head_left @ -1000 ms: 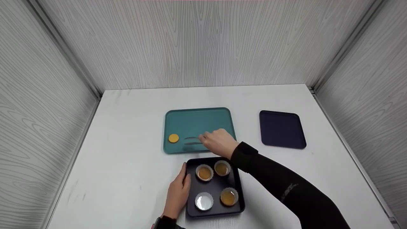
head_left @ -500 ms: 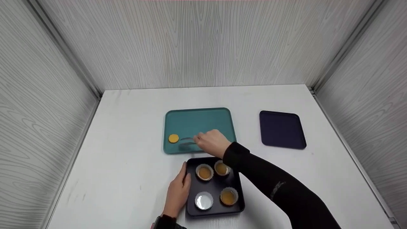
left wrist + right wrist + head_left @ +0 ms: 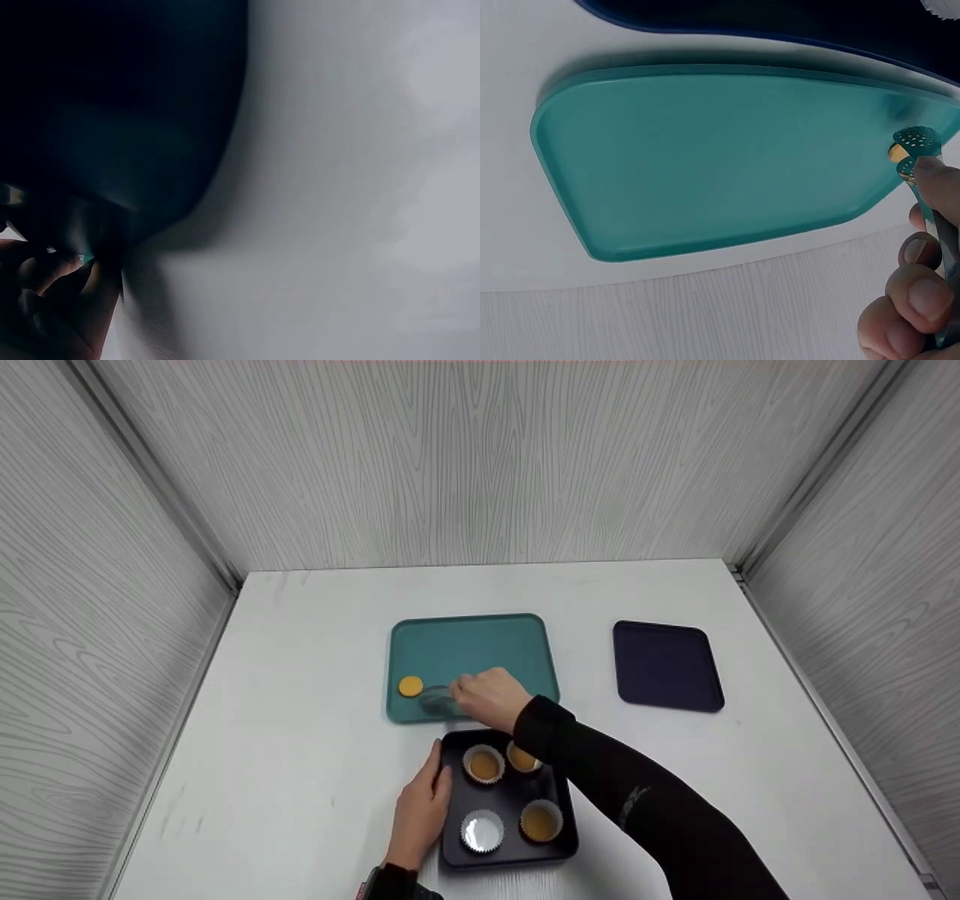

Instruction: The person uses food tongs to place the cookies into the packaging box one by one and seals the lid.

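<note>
My right hand (image 3: 491, 697) grips a pair of tongs (image 3: 918, 141) with perforated round ends, over the teal tray (image 3: 472, 641). The tongs' ends stand apart, right beside a yellow round disc (image 3: 410, 686) near that tray's left front corner. At the left side of a deep dark baking pan (image 3: 501, 795), my left hand (image 3: 420, 814) holds the wall, thumb along the rim. Inside the pan sit fluted baking cups: a white-bottomed cup (image 3: 482, 832) at front left, and three with yellow-brown discs, one of them a cup (image 3: 524, 759) partly covered by my right wrist.
To the right lies a flat dark purple tray (image 3: 667, 666) on the white table (image 3: 300, 697). Pale wood-grain panels (image 3: 480, 465) enclose the table at the back and both sides. My right forearm crosses over the pan's back right corner.
My right hand has moved left with the tongs, bringing their ends up to the yellow disc. The left hand and the pan stay put.
</note>
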`<action>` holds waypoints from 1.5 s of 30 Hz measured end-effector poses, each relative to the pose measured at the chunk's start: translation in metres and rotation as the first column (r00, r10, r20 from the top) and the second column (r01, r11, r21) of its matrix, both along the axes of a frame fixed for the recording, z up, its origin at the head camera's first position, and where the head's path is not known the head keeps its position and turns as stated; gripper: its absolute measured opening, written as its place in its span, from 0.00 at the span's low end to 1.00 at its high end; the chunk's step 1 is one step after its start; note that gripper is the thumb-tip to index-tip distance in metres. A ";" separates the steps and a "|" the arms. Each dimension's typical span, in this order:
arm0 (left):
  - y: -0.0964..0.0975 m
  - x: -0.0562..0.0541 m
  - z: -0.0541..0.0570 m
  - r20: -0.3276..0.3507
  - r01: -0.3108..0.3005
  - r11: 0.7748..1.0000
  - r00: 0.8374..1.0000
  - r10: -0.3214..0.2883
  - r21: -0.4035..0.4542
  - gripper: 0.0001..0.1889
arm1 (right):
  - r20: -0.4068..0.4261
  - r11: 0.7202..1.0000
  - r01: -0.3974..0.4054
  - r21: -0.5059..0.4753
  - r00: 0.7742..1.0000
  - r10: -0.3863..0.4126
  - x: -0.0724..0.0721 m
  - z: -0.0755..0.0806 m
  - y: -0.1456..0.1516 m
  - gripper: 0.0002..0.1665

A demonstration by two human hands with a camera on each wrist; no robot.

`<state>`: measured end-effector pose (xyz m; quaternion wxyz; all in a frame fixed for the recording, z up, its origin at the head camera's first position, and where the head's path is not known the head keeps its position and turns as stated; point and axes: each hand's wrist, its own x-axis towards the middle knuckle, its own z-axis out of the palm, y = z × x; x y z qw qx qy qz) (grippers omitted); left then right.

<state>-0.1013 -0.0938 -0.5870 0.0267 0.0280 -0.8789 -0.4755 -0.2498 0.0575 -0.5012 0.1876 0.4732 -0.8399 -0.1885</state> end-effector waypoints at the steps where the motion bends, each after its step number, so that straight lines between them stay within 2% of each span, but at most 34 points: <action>1: 0.000 0.000 0.000 0.002 0.000 1.000 1.000 0.000 -0.001 0.28 | -0.004 1.000 0.001 -0.002 1.000 -0.001 0.000 -0.001 -0.001 0.13; 23: 0.001 -0.001 0.000 -0.004 -0.017 1.000 1.000 0.017 -0.023 0.27 | -0.091 0.997 0.059 0.045 0.994 -0.055 0.002 -0.008 -0.027 0.18; 33: 0.001 -0.001 -0.002 0.014 -0.003 1.000 1.000 0.004 -0.013 0.27 | -0.031 0.989 0.109 0.103 0.994 -0.106 0.005 -0.010 -0.032 0.21; 38: 0.001 -0.001 0.000 0.004 -0.009 1.000 1.000 0.009 -0.009 0.27 | -0.004 0.990 0.096 0.098 0.995 -0.096 0.005 -0.008 -0.027 0.20; 45: 0.000 -0.001 0.000 -0.002 -0.011 1.000 1.000 0.011 -0.008 0.27 | -0.018 1.000 0.021 -0.007 1.000 -0.021 0.005 -0.008 -0.012 0.15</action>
